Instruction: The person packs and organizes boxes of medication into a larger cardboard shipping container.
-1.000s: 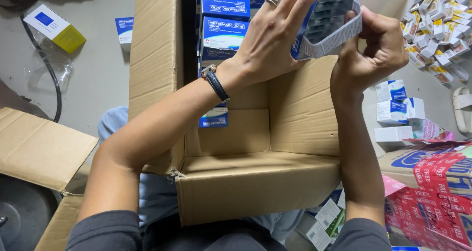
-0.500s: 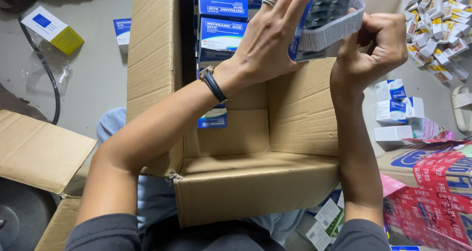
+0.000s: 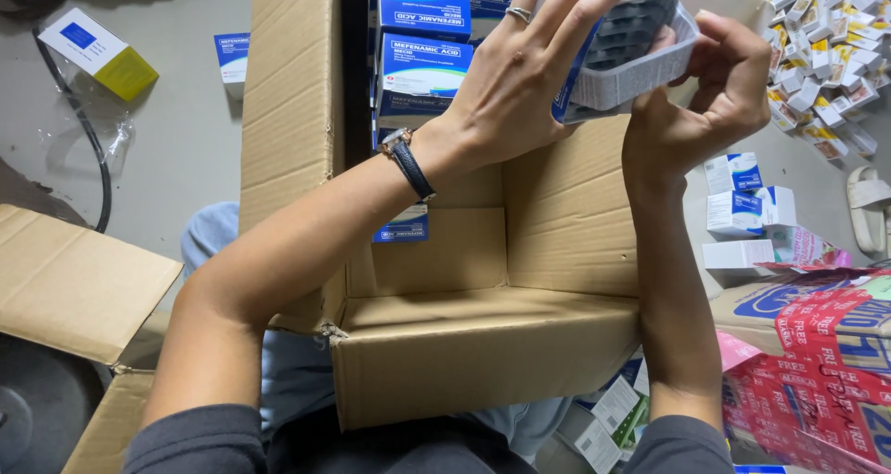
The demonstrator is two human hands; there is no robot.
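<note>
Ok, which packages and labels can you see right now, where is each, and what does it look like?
Open box: held in both hands, top centre; white and blue, dark blister packs inside.
Stacked boxes: inside the big carton; blue and white rectangles.
Big carton: centre; plain brown cardboard.
Yellow-ended box: floor, top left; white with blue patch.
Small box pile: top right; white, red, yellow.
Printed carton: bottom right; red, blue, white.

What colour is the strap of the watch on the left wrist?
Black; the watch strap on the left hand shows in the head view.
</note>
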